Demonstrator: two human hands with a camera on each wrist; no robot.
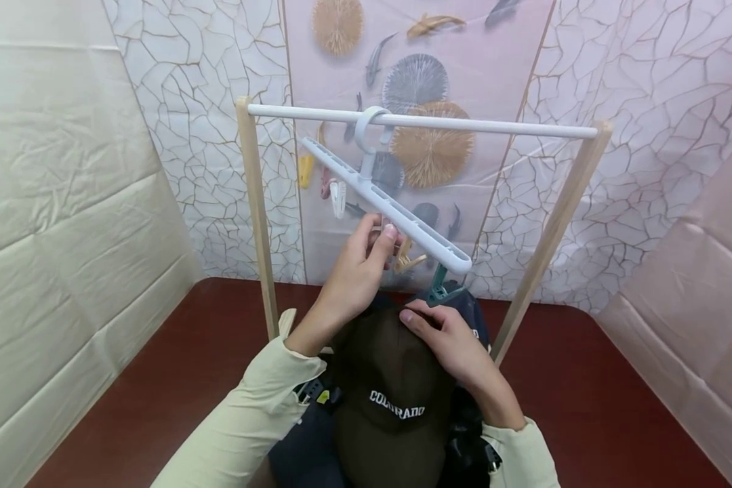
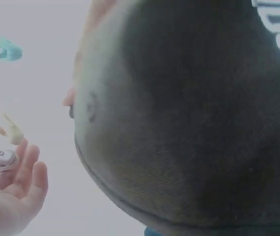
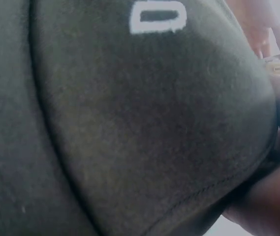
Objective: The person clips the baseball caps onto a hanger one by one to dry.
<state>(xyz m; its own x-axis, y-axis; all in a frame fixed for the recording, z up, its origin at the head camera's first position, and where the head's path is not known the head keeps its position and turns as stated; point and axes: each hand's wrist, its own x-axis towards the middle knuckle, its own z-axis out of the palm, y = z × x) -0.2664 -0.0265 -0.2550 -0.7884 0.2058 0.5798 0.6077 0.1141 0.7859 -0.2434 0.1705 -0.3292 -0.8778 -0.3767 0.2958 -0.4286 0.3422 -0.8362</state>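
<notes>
A dark brown cap (image 1: 396, 359) lettered COLORADO hangs front down below the hanger. My right hand (image 1: 451, 339) grips the top of its crown, thumb on the near side. Higher up, my left hand (image 1: 356, 268) pinches a pale clip (image 2: 3, 160) under the white clip hanger (image 1: 390, 203); fingers partly cover that clip. Beside those fingers dangles a tan clip (image 1: 407, 259), and a green clip (image 1: 442, 288) hangs at the hanger's near end, above my right hand. The cap's cloth fills most of both wrist views.
The hanger hooks over a white rod (image 1: 494, 125) between wooden posts (image 1: 256, 203). Yellow (image 1: 306, 171), pink and white (image 1: 338, 198) clips hang toward its far end. A navy cap (image 1: 471, 312) shows behind the brown one, above the dark red table (image 1: 152, 366).
</notes>
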